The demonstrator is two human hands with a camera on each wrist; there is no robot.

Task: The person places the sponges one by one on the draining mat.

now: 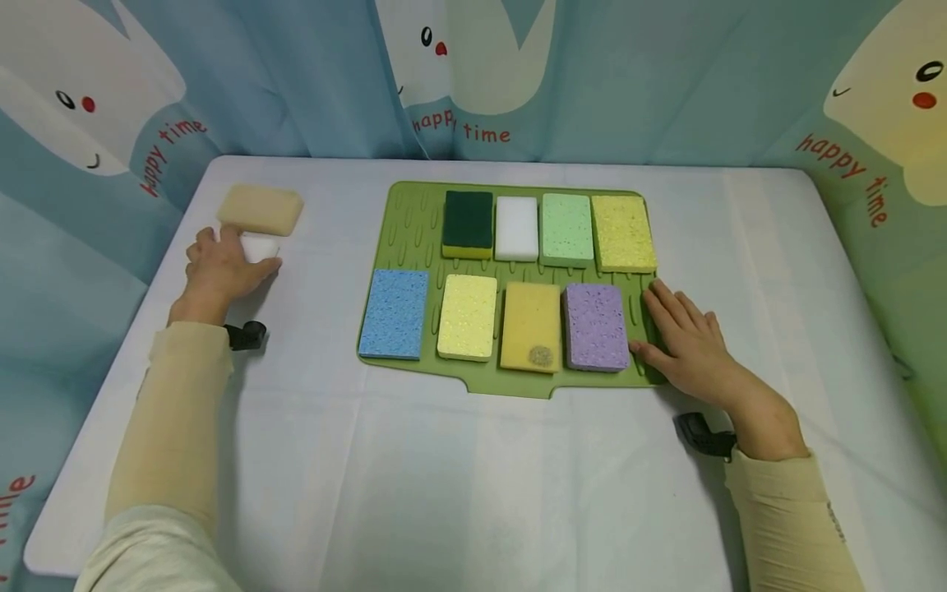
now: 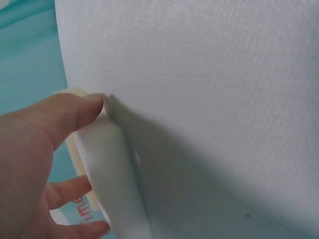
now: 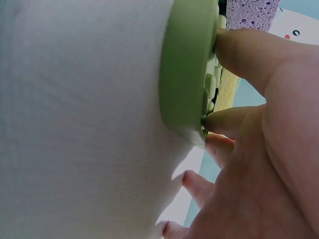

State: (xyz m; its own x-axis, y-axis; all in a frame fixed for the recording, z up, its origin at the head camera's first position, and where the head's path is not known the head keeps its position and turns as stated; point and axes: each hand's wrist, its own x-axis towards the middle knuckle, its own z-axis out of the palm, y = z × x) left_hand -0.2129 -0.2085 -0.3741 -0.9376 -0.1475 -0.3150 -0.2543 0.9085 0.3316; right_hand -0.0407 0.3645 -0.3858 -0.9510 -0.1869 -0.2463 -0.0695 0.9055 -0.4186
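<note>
At the left of the table, my left hand (image 1: 217, 273) grips a white sponge (image 1: 260, 248), thumb on one end and fingers on the other. The left wrist view shows the same white sponge (image 2: 113, 174) between thumb and fingers. Just beyond it lies a beige sponge (image 1: 261, 210). My right hand (image 1: 691, 349) rests with spread fingers on the right edge of a green ridged mat (image 1: 407, 226). Its thumb is beside a purple sponge (image 1: 596, 327); in the right wrist view, thumb and fingertips touch the mat's rim (image 3: 184, 74).
On the mat's back row are a dark green-topped sponge (image 1: 468, 222), another white sponge (image 1: 516, 228), a mint sponge (image 1: 566, 230) and a yellow sponge (image 1: 624, 233). In front are a blue sponge (image 1: 394, 314), a pale yellow sponge (image 1: 467, 317) and a tan sponge (image 1: 529, 321). Curtains (image 1: 318, 82) surround the table.
</note>
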